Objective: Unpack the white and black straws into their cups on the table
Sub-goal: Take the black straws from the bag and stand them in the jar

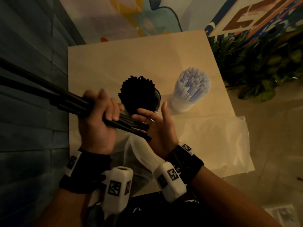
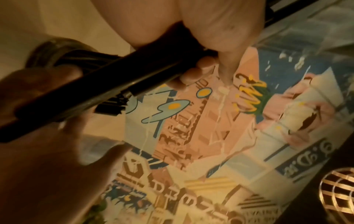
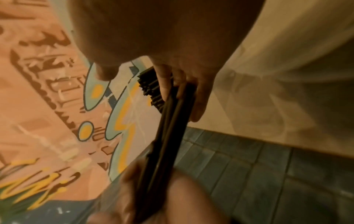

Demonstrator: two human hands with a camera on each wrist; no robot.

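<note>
We grip a bundle of black straws (image 1: 68, 102) in our left hand (image 1: 96, 122), fingers curled round its middle so the long ends run off to the upper left of the frame while the short ends point at our right hand (image 1: 157, 128). That hand is spread open, palm turned to the bundle, and the straw tips butt against it; we judge this is to square the ends so the bunch drops in evenly. Just above the hands, at the centre of the frame, the clear cup (image 1: 157, 102) already stands crammed with black straws, so we expect a tight fit. To its right, apart from it, the white straws (image 1: 191, 86) stand upright in their own cup, which looks full. Emptied clear wrappers (image 1: 213, 141) lie flat on the table (image 1: 131, 54) at the lower right and under our wrists, kept clear of both cups, it seems.
</note>
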